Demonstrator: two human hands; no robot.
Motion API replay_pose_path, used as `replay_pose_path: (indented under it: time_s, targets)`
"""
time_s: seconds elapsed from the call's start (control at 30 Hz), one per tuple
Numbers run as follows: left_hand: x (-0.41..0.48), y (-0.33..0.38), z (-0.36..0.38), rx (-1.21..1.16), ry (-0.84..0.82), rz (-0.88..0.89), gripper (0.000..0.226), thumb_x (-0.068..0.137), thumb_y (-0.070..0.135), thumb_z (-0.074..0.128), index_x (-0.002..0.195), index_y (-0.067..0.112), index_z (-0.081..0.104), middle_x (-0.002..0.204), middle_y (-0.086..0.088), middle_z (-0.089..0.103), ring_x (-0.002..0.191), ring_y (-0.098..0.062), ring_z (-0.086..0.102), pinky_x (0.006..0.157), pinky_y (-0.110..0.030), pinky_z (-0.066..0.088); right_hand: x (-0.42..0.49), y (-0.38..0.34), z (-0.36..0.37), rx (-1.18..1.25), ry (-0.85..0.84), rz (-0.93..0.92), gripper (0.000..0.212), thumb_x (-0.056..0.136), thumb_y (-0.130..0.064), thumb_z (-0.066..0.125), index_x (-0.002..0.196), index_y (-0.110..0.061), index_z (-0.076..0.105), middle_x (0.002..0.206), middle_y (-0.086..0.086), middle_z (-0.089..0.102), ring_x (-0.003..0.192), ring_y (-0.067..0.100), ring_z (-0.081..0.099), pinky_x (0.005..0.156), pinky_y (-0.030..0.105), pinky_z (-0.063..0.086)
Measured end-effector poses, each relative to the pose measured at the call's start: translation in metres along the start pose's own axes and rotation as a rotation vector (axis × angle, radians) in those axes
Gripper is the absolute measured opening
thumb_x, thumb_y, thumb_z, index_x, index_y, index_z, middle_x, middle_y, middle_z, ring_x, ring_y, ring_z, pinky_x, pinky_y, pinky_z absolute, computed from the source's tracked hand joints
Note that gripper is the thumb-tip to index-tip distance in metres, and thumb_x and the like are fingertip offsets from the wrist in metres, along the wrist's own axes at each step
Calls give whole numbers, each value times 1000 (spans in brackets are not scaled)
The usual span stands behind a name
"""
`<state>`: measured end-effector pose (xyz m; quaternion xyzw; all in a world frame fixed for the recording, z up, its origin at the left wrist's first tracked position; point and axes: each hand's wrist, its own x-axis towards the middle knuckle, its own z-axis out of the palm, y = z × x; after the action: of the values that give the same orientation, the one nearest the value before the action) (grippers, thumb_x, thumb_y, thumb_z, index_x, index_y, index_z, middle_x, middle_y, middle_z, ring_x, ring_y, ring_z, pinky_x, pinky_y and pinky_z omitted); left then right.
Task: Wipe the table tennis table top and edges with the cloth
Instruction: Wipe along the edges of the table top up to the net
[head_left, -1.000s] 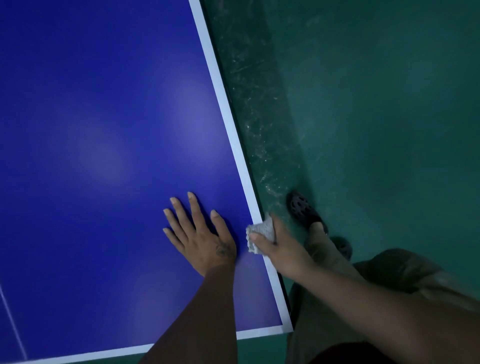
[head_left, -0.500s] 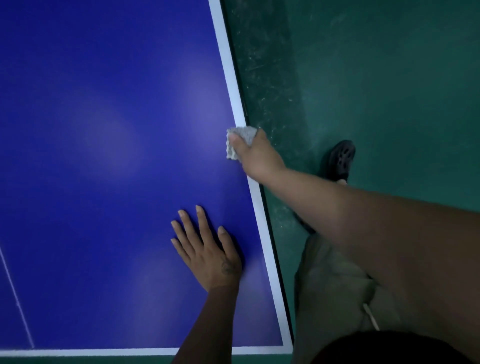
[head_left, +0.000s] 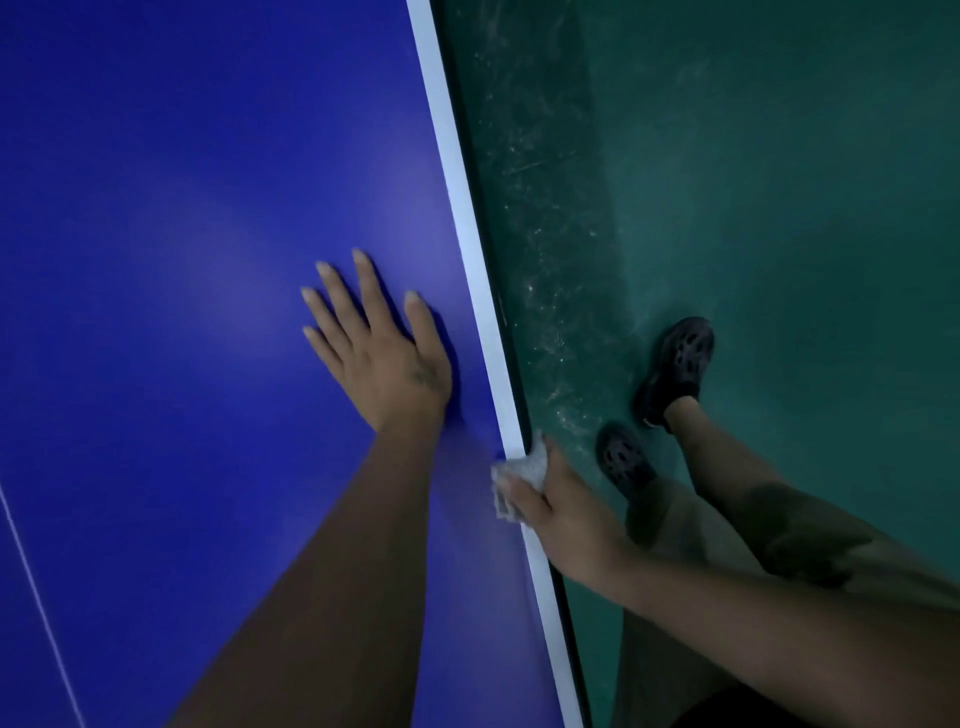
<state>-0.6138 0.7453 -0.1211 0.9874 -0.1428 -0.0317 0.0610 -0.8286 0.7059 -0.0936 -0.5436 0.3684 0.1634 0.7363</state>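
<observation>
While the left hand (head_left: 384, 358) lies flat on the smooth blue table tennis table top (head_left: 156, 208), palm down with fingers straight and spread, the right hand (head_left: 566, 514) grips a small crumpled pale grey cloth (head_left: 519, 470) against the table's right-hand side. The cloth, somewhat blurred, sits on the white painted border stripe (head_left: 457, 176) that runs along that side. The thumb lies on top of it towards the blue surface, and the other fingers go over the rim and cannot be seen. The left hand rests on the blue just beside the stripe, farther up the table than the cloth and apart from it. A thin white line (head_left: 31, 587) crosses the lower left of the table top. Beyond the edge lies a dull green floor (head_left: 779, 156), scuffed and dusty in a band near the table. On it stands a dark perforated clog (head_left: 621, 460) near the right hand and a second dark clog (head_left: 680, 364) farther out, with khaki clothing (head_left: 675, 545) below them in the view
</observation>
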Motion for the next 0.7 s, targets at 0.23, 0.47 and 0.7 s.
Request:
replay_pose_path:
  time_s: [0.23,0.47,0.7]
  targets:
    - [134,53,1,8,35,-72,65,112,58,19,173,35,13,182,-2,6,168,-30,1,134,-55,1,143,-130,-37,-11,201,-84,40,106,-56,55,125,-22,48,116,3,65,92,10,66,71,26,48]
    - [201,82,1,-22,15,-151,72,108,68,17,173,38,10,182,0,0,168,-26,-4,134,-55,-3,75,-64,-22,217,-2,-205,22,111,-25,55,126,-32,41,86,10,64,75,23,63,77,32,59]
    - [225,85,0,-29,36,-170,74,107,70,20,173,38,14,182,1,4,168,-23,-1,135,-50,-2,89,-93,-13,167,180,-113,32,109,-44,53,120,-14,48,84,1,66,76,18,65,86,15,50]
